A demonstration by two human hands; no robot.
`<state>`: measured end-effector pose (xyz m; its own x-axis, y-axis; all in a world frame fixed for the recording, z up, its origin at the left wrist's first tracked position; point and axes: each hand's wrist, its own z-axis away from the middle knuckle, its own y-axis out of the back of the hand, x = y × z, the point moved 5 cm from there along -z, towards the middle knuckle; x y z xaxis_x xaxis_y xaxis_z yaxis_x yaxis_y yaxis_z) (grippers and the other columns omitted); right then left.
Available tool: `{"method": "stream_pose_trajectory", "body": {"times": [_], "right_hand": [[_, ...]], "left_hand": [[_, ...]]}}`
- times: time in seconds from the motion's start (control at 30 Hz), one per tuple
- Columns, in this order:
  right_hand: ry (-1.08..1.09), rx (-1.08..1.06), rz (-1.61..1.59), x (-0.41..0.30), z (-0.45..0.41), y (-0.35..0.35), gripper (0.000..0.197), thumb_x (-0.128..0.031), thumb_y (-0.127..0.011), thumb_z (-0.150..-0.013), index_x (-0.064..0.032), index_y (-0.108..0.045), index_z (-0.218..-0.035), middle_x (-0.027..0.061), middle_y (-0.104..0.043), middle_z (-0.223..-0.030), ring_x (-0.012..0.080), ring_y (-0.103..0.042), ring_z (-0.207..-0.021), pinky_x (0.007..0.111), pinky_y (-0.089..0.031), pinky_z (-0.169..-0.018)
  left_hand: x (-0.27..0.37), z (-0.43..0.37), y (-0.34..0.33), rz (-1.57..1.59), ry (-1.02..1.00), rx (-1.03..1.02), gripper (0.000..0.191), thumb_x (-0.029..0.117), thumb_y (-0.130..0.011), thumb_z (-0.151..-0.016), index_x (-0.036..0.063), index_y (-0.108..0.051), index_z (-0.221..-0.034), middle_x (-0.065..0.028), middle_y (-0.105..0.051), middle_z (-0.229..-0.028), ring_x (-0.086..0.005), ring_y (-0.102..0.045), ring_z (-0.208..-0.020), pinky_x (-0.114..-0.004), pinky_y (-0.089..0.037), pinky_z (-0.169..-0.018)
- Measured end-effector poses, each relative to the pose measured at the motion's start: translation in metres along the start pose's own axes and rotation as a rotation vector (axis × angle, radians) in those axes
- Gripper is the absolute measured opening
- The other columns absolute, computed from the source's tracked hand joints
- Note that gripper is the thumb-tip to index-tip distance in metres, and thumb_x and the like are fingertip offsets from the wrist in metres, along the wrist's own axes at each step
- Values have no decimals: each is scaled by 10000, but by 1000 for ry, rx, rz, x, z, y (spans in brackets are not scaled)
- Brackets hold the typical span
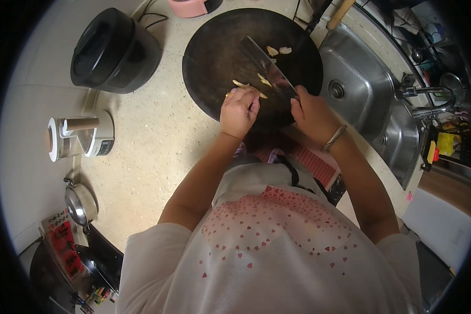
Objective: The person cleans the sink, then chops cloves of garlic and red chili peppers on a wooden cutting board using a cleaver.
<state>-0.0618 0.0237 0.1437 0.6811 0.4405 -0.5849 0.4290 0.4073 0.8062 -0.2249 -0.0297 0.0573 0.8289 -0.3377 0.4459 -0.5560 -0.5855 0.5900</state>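
Note:
A round, dark chopping board [216, 51] lies on the counter in front of me. My right hand [316, 114] grips the handle of a Chinese cleaver [269, 64], whose broad blade slants up and left over the board. Curled fingers of my left hand [239, 108] press on a pale yellow food piece [241, 83], possibly ginger; its ends stick out from under them. Between hand and blade lies a loose yellowish piece [265, 80]. Beyond the blade are thin pale slices [272, 51], one partly hidden by the cleaver.
A double-bowl steel sink [361, 66] with a faucet [431, 92] adjoins the board on the right. Along the left wall stand a black appliance [114, 51], a white appliance with a clear container [82, 135] and a lidded steel pot [80, 204]. A pink appliance [186, 8] is behind the board.

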Motion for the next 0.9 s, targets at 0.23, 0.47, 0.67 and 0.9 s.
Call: {"method": "stream_pose_trajectory", "body": {"times": [0.23,0.47,0.67,0.9], "right_hand": [[8,-152,120,-10,7,-10,130,-127,-448,-912,-19,-420,-977,232,-616,-691,414,-621,-663,503,-496,-584],[-127,-309,252,-2,20,-16,117,-86,-433,-892,-20,-428,-989,244,-625,-717,415,-633,-688,515,-501,-615],[-100,-271,188,-4,5,-40,117,-110,-448,-896,-40,-436,-989,247,-625,-761,435,-619,-742,523,-480,-639],[-8,-84,-15,16,-30,-23,157,-208,-444,-937,-60,-426,-987,260,-589,-742,480,-566,-734,534,-441,-619]], "left_hand": [[2,-10,6,138,170,-47,153,21,-679,-723,33,-655,-874,-111,-654,-924,-267,-631,-863,-336,-497,-744],[2,-11,11,131,189,3,119,-3,-710,-683,36,-650,-778,-103,-649,-816,-278,-632,-776,-343,-507,-705],[8,-12,11,101,169,-82,90,24,-700,-699,47,-641,-764,-107,-638,-801,-300,-617,-758,-351,-501,-693],[-6,-23,17,205,174,-93,72,27,-698,-740,45,-668,-802,-113,-654,-854,-299,-620,-807,-341,-502,-721]]}}
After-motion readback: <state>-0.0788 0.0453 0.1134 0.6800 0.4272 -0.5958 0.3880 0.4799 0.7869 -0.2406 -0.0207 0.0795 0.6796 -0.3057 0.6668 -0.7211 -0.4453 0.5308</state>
